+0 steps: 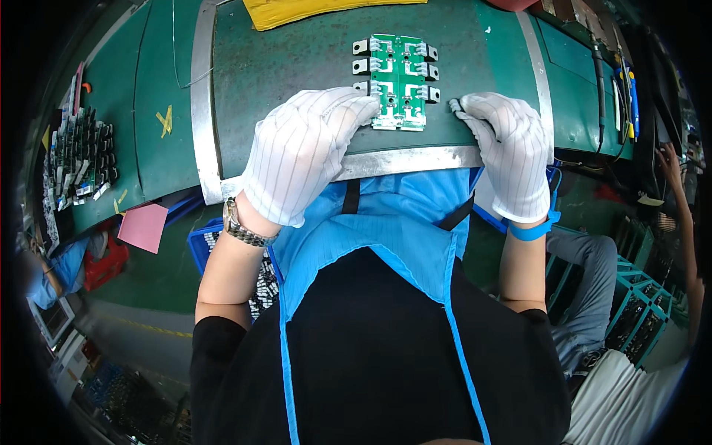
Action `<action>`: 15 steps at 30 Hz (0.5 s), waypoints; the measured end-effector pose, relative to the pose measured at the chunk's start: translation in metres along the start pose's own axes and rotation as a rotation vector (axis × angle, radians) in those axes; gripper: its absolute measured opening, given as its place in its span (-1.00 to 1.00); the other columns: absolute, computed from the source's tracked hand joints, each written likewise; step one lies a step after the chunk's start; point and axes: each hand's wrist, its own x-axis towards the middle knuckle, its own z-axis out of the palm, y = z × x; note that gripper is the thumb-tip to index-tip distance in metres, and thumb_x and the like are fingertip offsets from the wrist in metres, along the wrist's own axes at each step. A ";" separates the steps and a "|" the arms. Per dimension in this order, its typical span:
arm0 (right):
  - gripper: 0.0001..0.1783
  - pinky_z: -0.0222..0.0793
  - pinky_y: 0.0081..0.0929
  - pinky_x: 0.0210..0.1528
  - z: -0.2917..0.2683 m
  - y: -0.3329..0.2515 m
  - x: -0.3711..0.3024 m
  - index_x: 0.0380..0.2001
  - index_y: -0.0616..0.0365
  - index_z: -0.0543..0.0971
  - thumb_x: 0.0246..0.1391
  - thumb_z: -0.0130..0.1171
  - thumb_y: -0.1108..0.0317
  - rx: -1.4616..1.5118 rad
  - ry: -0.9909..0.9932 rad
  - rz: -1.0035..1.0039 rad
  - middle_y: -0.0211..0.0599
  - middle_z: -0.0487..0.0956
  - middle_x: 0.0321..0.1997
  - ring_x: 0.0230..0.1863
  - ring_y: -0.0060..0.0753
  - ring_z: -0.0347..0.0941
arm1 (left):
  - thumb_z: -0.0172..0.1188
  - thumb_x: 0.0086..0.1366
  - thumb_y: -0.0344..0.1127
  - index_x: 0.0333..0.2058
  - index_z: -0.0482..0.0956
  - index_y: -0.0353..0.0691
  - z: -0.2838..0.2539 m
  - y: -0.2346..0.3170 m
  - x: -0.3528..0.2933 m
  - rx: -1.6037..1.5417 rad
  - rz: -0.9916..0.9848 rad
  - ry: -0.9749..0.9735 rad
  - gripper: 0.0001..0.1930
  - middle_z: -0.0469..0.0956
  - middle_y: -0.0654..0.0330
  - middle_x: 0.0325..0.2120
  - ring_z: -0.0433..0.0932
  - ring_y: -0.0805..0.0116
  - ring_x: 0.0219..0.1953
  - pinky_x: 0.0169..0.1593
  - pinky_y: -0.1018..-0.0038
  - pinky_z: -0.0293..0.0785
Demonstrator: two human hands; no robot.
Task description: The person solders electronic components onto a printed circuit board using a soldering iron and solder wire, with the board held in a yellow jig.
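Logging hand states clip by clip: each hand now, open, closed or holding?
Left hand: curled at the green circuit board; grip cannot be told.
Right hand: curled, apart from the board; contents cannot be told.

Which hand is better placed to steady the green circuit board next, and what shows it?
Probably the left hand: it reaches the lower left edge of the circuit board. The right hand is apart from the board, off to its right.

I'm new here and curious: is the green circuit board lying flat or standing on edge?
Lying flat: the green circuit board shows its broad face upward on the bench, with the left hand at its edge.
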 end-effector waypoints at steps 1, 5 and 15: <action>-0.78 0.40 -0.40 -0.15 0.003 0.004 -0.001 -0.32 0.03 0.58 -0.11 0.33 0.41 0.013 0.011 -0.030 -0.44 0.66 -0.22 -0.22 -0.30 0.56 | 0.26 0.10 -0.47 -0.16 0.66 -0.08 -0.001 0.000 0.001 0.001 0.001 -0.004 -0.71 0.66 0.22 -0.20 0.64 0.24 -0.17 -0.10 0.42 0.56; -0.76 0.40 -0.41 -0.14 0.002 0.003 0.000 -0.31 0.02 0.58 -0.13 0.34 0.43 -0.006 -0.047 -0.059 -0.45 0.67 -0.20 -0.22 -0.31 0.57 | 0.27 0.09 -0.48 -0.17 0.67 -0.10 -0.001 -0.001 0.001 -0.022 -0.009 -0.014 -0.71 0.66 0.22 -0.21 0.64 0.23 -0.17 -0.10 0.42 0.56; -0.68 0.42 -0.42 -0.09 0.016 -0.014 0.000 -0.22 -0.02 0.64 -0.14 0.40 0.44 0.182 0.041 -0.087 -0.46 0.67 -0.21 -0.18 -0.34 0.58 | 0.26 0.07 -0.51 -0.16 0.67 -0.11 -0.001 0.001 -0.001 -0.037 -0.014 -0.011 -0.69 0.66 0.21 -0.20 0.64 0.23 -0.17 -0.11 0.41 0.57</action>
